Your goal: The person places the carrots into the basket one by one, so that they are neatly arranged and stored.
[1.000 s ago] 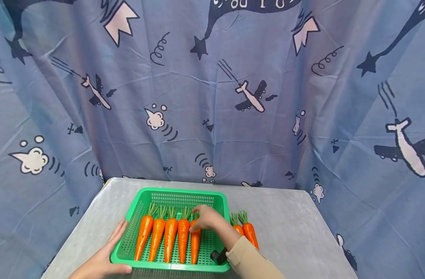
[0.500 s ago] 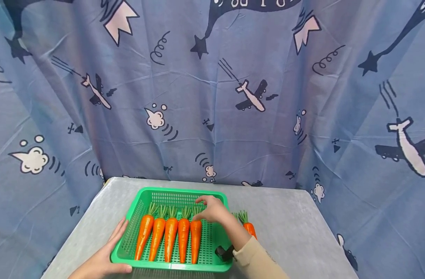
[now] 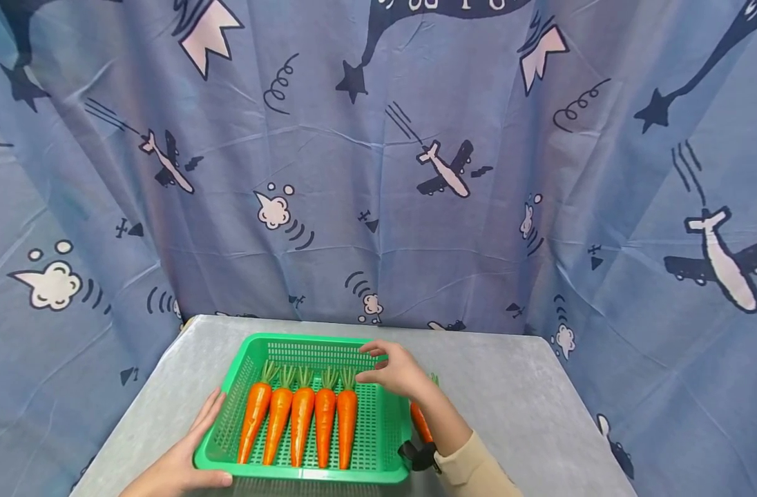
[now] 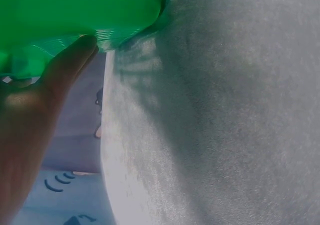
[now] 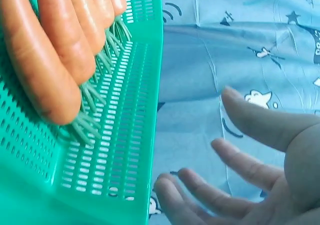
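Several orange carrots (image 3: 301, 421) with green tops lie side by side in a green plastic basket (image 3: 378, 476). My left hand (image 3: 182, 452) rests against the basket's near left corner, its straight fingers along the left side and the thumb at the front. In the left wrist view the thumb (image 4: 70, 60) touches the green wall. My right hand (image 3: 394, 369) is above the basket's right rear part, holding nothing, fingers apart and loosely bent. In the right wrist view these fingers (image 5: 250, 170) are beside the basket rim, away from the carrots (image 5: 45, 60).
Outside the basket's right side lies another carrot (image 3: 420, 420), partly hidden by my right forearm. A black device (image 3: 418, 455) is strapped to my right wrist. The grey table (image 3: 503, 400) ends at a blue printed curtain (image 3: 329, 276).
My right hand has let go of the rightmost carrot in the basket and moved up and to the right. The carrots in the basket and my left hand stay in place.
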The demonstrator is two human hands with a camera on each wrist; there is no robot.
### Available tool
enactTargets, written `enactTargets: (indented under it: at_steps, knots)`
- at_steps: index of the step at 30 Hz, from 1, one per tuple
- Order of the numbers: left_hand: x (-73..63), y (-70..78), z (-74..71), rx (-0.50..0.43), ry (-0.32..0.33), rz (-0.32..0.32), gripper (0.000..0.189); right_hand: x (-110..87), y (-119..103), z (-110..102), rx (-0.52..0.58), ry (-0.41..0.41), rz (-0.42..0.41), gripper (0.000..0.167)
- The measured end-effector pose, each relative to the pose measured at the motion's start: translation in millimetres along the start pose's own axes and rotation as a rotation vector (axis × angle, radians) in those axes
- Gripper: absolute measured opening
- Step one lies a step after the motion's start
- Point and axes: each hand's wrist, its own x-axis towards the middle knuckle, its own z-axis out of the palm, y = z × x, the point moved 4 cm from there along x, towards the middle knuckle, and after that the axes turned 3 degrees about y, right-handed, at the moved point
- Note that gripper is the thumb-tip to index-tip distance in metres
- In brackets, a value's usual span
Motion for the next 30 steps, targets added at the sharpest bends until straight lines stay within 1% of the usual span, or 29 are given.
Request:
enactTargets:
  at_steps: [2, 4, 8, 15, 18, 23, 27, 30]
  knots:
    - [-0.7, 0.2, -0.8, 0.034, 0.012, 0.017, 0.117, -1.1, 3.2, -2.9, 0.019, -0.015, -0.044, 0.058]
    - [-1.1, 0.2, -1.1, 0.04, 0.014, 0.016, 0.116, -2.8, 7.1, -6.1, 0.029, -0.02, -0.082, 0.06]
    - [-1.2, -0.3, -1.0, 0.017, 0.007, -0.006, 0.115, -7.6, 15.1, -15.5, 0.054, 0.021, -0.106, 0.061]
    - [-0.3, -0.6, -0.8, 0.027, 0.009, -0.001, 0.115, -17.8, 34.2, -36.9, 0.109, 0.125, -0.052, 0.063]
    - [-0.5, -0.6, -1.1, 0.037, 0.011, 0.007, 0.115, -21.6, 44.9, -45.2, 0.105, 0.157, -0.037, 0.061]
    - [-1.5, 0.4, -2.0, 0.069, 0.021, 0.026, 0.115, -27.4, 62.5, -57.9, 0.092, 0.19, -0.011, 0.058]
    - [-1.0, 0.8, -1.5, 0.06, 0.017, 0.012, 0.114, -32.5, 76.2, -67.2, 0.078, 0.211, 0.009, 0.058]
    - [-0.8, 0.8, -1.1, 0.066, 0.015, 0.009, 0.113, -37.0, 86.6, -72.4, 0.074, 0.212, 0.027, 0.056]
